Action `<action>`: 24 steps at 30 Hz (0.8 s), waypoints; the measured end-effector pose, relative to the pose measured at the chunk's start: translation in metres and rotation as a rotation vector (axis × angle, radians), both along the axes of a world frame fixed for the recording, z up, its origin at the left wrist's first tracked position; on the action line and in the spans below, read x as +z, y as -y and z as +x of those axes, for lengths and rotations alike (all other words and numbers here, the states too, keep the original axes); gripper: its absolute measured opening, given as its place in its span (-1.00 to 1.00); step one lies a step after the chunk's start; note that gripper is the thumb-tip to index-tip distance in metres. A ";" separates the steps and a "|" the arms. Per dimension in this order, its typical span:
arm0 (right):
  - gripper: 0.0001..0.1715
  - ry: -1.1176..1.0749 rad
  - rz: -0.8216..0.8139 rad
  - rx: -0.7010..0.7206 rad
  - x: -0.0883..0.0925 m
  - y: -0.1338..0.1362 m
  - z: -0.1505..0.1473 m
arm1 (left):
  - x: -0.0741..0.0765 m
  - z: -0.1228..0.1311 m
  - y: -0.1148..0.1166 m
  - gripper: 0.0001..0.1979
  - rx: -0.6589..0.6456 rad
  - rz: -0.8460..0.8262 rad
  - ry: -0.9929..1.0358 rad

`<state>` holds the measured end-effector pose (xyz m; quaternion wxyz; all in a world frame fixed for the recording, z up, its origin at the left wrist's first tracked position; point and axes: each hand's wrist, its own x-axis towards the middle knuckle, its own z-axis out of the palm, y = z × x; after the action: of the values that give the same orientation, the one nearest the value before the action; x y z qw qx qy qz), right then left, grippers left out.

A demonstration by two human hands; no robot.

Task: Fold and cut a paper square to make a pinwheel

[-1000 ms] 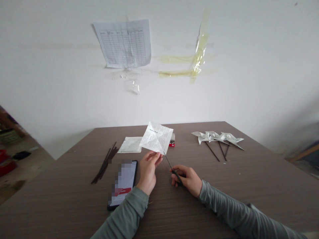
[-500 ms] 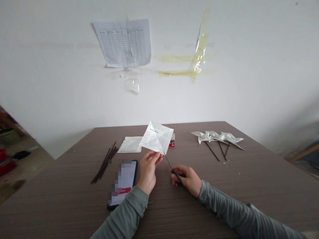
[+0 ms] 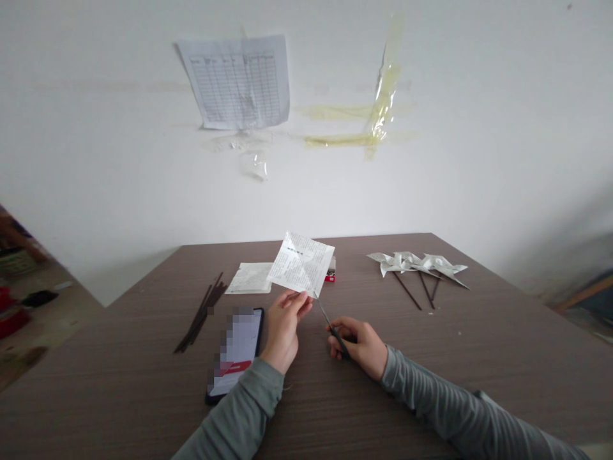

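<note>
My left hand (image 3: 286, 326) pinches the lower edge of a square sheet of printed paper (image 3: 301, 263), holding it tilted above the table. Diagonal creases cross the sheet. Black-handled scissors (image 3: 339, 340) are gripped in my right hand (image 3: 360, 344), their blades meeting the paper's lower corner just right of my left fingertips. Whether the blades are parted there is too small to tell. Behind the held sheet lies a stack of paper squares (image 3: 249, 278), partly covered by it.
A smartphone (image 3: 235, 358) lies left of my left hand, with a bundle of thin dark sticks (image 3: 201, 314) beyond it. Paper pinwheels (image 3: 416, 263) on sticks rest at the right back. A small red-and-white box (image 3: 331, 271) is partly hidden behind the sheet. The wall (image 3: 335, 198) rises behind the table.
The held paper has turned very slightly. Both hands and the scissors stay nearly in the same place.
</note>
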<state>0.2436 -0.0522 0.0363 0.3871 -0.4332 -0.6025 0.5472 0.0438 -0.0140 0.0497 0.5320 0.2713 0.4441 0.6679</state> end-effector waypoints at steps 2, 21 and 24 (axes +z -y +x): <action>-0.18 0.001 -0.011 0.002 0.002 0.001 0.001 | -0.001 -0.001 -0.001 -0.62 -0.012 -0.004 0.000; -0.13 -0.004 0.006 -0.018 -0.004 -0.004 0.000 | -0.004 -0.002 0.000 -0.59 -0.066 0.008 -0.004; -0.11 -0.003 0.000 -0.016 -0.003 -0.004 0.000 | -0.003 -0.001 0.001 -0.59 -0.066 0.001 -0.009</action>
<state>0.2434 -0.0481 0.0335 0.3925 -0.4370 -0.5985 0.5447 0.0424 -0.0150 0.0462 0.5515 0.2891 0.4370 0.6491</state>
